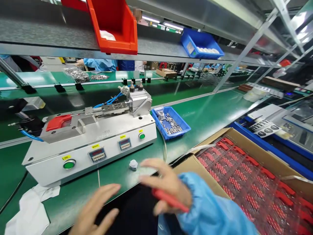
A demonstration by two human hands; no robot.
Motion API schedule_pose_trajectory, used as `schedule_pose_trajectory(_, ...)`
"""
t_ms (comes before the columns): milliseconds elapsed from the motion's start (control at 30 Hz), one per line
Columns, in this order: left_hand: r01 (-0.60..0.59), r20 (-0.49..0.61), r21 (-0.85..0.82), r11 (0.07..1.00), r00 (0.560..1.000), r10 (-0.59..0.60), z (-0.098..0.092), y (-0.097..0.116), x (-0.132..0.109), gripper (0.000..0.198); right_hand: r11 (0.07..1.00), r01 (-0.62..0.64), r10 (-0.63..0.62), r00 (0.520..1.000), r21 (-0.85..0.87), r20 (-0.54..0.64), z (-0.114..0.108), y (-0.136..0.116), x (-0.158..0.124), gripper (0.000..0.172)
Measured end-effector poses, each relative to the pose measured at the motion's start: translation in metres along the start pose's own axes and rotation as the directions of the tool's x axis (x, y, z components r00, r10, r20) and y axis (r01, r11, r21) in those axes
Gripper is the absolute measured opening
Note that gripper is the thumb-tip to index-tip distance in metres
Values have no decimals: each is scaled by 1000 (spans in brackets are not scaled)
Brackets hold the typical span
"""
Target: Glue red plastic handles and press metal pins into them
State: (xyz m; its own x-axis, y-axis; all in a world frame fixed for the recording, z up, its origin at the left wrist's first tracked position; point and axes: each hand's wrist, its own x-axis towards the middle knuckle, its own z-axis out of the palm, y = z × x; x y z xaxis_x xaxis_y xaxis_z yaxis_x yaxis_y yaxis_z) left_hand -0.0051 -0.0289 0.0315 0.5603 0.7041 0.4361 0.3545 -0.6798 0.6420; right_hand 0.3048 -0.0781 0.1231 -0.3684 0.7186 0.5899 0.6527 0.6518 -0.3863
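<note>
My right hand (pixel 166 186), in a light blue sleeve, is closed around a red plastic part (pixel 168 199) just above the near edge of the green bench. My left hand (pixel 96 209) is open with its fingers stretched out, low at the front left, holding nothing. Both hands are blurred by motion. A grey press machine (pixel 93 137) stands behind them, with a red part (pixel 57 121) seated in its fixture. A small white cap (pixel 133 164) lies on the bench between the machine and my right hand.
A cardboard box (pixel 244 137) of red parts in clear trays sits at the right. A blue tray (pixel 182 121) of metal pins lies beside the machine. White cloth (pixel 31 209) lies front left. Red bin (pixel 114 26) and blue bin (pixel 200 42) sit on the shelf above. A person in blue works beyond the conveyor.
</note>
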Motion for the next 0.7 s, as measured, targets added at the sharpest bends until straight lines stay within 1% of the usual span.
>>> schedule_pose_trajectory(33,-36,20,-32,999,999,37,12,3,-1,39,992,90,-94,994,85,50,26,-11,16,65)
schedule_pose_trajectory(67,-58,27,-63,996,998,60,21,6,-2,43,984,112,-125,988,137,91,48,-20,27,58)
schedule_pose_trajectory(100,-67,30,-91,994,997,70,27,8,-5,47,980,108,-127,986,166,108,65,-27,35,53)
schedule_pose_trajectory(133,-60,25,-117,991,998,63,29,9,-8,47,979,100,-122,986,179,116,77,-31,40,50)
schedule_pose_trajectory(200,-7,42,-173,985,999,14,24,7,-14,38,975,112,-130,988,189,83,88,-33,40,51)
schedule_pose_trajectory(233,40,59,-205,978,998,-28,18,3,-17,31,972,134,-144,989,193,40,89,-30,36,55)
schedule_pose_trajectory(267,94,75,-240,966,994,-78,11,-1,-19,26,970,151,-149,989,193,-24,89,-25,30,58)
schedule_pose_trajectory(300,154,82,-275,949,987,-137,5,-5,-20,22,972,144,-126,987,184,-104,89,-19,21,59)
schedule_pose_trajectory(333,223,71,-307,925,975,-211,0,-10,-21,22,981,101,-67,978,164,-199,88,-12,11,59)
schedule_pose_trajectory(367,292,43,-340,894,954,-296,-2,-16,-21,22,991,15,26,956,136,-292,88,-4,0,56)
schedule_pose_trajectory(400,359,6,-378,853,923,-385,-1,-21,-20,24,989,-100,134,920,110,-368,89,4,-11,54)
schedule_pose_trajectory(433,423,-18,-422,802,881,-473,2,-25,-18,25,971,-220,239,880,94,-412,90,12,-21,53)
schedule_pose_trajectory(467,475,-24,-473,742,835,-550,6,-30,-15,28,942,-325,330,848,86,-415,93,19,-29,54)
schedule_pose_trajectory(500,512,-12,-528,677,793,-609,12,-34,-12,31,910,-406,407,829,87,-383,96,27,-34,57)
schedule_pose_trajectory(533,531,17,-582,616,765,-643,17,-37,-8,34,884,-457,462,826,95,-324,101,34,-38,59)
schedule_pose_trajectory(600,530,55,-657,536,742,-668,25,-43,0,37,858,-498,513,836,126,-192,112,45,-37,59)
schedule_pose_trajectory(633,523,56,-677,518,738,-673,27,-45,2,38,854,-501,519,841,139,-154,118,50,-34,56)
schedule_pose_trajectory(700,512,43,-694,506,732,-680,26,-47,6,41,849,-507,525,842,152,-126,130,56,-25,43)
